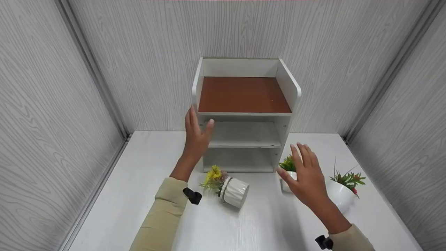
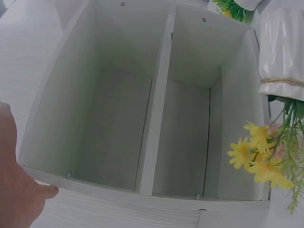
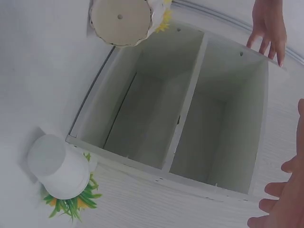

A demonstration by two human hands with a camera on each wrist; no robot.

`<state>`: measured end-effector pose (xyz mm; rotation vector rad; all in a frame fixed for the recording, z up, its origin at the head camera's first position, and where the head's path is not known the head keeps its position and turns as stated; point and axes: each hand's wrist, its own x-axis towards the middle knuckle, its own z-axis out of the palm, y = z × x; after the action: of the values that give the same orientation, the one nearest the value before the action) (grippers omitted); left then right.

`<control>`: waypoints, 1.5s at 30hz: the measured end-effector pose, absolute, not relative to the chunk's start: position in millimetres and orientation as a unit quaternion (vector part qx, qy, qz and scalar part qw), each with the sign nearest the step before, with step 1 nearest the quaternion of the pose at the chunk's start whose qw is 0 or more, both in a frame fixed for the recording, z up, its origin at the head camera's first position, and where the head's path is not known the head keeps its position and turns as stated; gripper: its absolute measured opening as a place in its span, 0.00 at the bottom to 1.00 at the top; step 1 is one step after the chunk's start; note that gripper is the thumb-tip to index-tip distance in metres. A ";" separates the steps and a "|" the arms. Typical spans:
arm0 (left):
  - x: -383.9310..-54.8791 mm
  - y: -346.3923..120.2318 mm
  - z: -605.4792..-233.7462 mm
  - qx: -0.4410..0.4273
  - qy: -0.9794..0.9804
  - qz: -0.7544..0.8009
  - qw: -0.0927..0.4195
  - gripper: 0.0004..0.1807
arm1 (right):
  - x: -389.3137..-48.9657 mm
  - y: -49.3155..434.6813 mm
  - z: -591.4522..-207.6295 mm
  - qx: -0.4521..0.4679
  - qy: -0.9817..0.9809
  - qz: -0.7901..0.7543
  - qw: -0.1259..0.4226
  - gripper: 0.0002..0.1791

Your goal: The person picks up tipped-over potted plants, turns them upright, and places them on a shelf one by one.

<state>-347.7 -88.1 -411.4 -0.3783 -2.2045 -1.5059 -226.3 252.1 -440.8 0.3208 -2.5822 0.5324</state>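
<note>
A white shelf unit (image 1: 244,94) with a reddish-brown top board and two open compartments stands against the back wall. My left hand (image 1: 197,139) is at its left side, fingers straight along the panel and thumb near the front edge. The right hand (image 1: 306,177) hovers apart from the unit's right side, fingers spread, holding nothing. Partly behind it is a small white pot (image 3: 61,166) with green and yellow leaves. A ribbed white pot (image 1: 235,192) with twine and yellow flowers (image 2: 261,161) lies tipped in front of the unit.
Right of my right hand, a rounded white pot (image 1: 339,197) with green leaves and red blooms leans on the white table (image 1: 146,167), partly hidden by the wrist. Wood-grain panels (image 1: 139,62) enclose the table at the back and both sides.
</note>
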 end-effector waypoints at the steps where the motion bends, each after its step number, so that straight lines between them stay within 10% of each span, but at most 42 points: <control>1: -349.3 -88.5 -410.5 -0.138 -0.796 -0.544 0.227 0.46 | -224.4 255.2 -441.8 0.114 -0.943 0.198 0.241 0.47; 45: -386.7 -89.6 -414.3 -0.108 -0.745 -0.569 0.330 0.31 | -194.3 380.6 -510.7 -0.193 -0.945 0.232 0.125 0.50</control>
<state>-386.7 -89.6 -414.3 -0.2821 -1.9484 -1.4887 -194.3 380.6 -510.7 -0.5619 -2.7549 0.6756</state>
